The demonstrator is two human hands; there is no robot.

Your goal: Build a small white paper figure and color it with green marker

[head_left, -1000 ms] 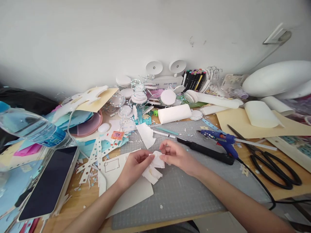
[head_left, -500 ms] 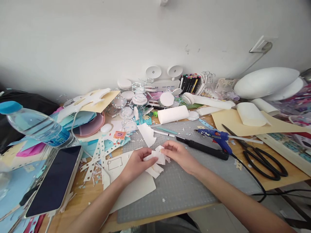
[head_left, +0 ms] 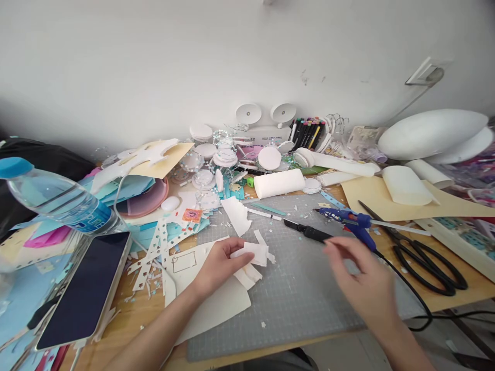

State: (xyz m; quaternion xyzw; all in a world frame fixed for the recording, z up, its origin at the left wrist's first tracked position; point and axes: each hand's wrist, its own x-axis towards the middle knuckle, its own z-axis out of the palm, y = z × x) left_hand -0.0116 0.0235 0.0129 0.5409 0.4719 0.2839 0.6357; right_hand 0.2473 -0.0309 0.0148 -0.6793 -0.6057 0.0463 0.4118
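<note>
My left hand [head_left: 226,263] pinches a small folded piece of white paper [head_left: 255,254] between thumb and fingers, over the grey cutting mat [head_left: 294,304]. Torn white scraps lie beneath and beside it, and a larger torn strip [head_left: 236,215] is just behind. Over the rear of a black-handled utility knife [head_left: 309,232] is my right hand [head_left: 361,278], blurred, with its fingers bent. Whether it touches the handle I cannot tell. A sheet with a drawn rectangle [head_left: 216,314] lies under my left hand and forearm.
A blue glue gun [head_left: 344,216] and black scissors [head_left: 421,263] lie at the right. At the left are a phone [head_left: 85,293] and a tilted water bottle [head_left: 65,206]. A white roll [head_left: 279,183] and beaded white decorations [head_left: 224,154] crowd the back.
My right hand has let go of the white paper and moved right to above the knife's handle. My left hand still holds the paper. The view has shifted slightly.
</note>
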